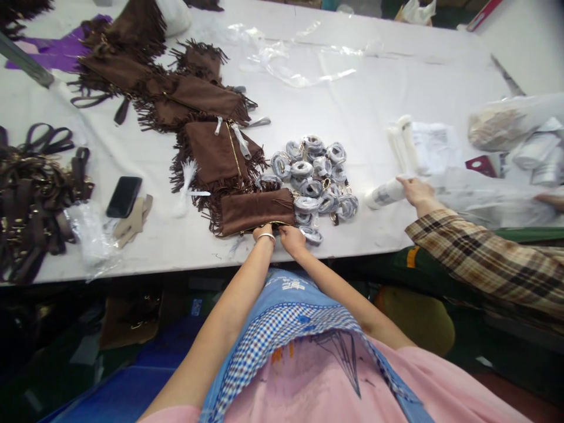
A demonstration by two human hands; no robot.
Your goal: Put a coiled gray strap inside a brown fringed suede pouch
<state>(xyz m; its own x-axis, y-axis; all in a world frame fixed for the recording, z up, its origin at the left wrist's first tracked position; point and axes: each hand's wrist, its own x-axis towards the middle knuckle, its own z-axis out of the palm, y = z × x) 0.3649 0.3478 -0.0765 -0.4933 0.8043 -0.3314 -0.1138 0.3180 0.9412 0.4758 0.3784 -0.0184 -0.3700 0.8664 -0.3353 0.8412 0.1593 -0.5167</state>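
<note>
A brown suede bag (251,211) lies at the table's near edge, its gold zipper side towards me. Both my hands are at that zipper edge. My left hand (263,232), with a bracelet at the wrist, is closed on the edge near the middle. Closed on the same edge, just to the right, is my right hand (291,237). The fingertips of both are partly hidden at the bag's opening. Behind it lies another brown fringed bag (211,154) with a gold zipper. Wrapped grey coils (310,188) with metal clasps are piled to the right of the bag.
More fringed bags (198,97) stretch to the back left. Dark straps (37,205), a phone (124,197) and white ties (188,176) lie left. At the right, a person's hand (416,192) in a plaid sleeve rests on a plastic-wrapped roll (388,194).
</note>
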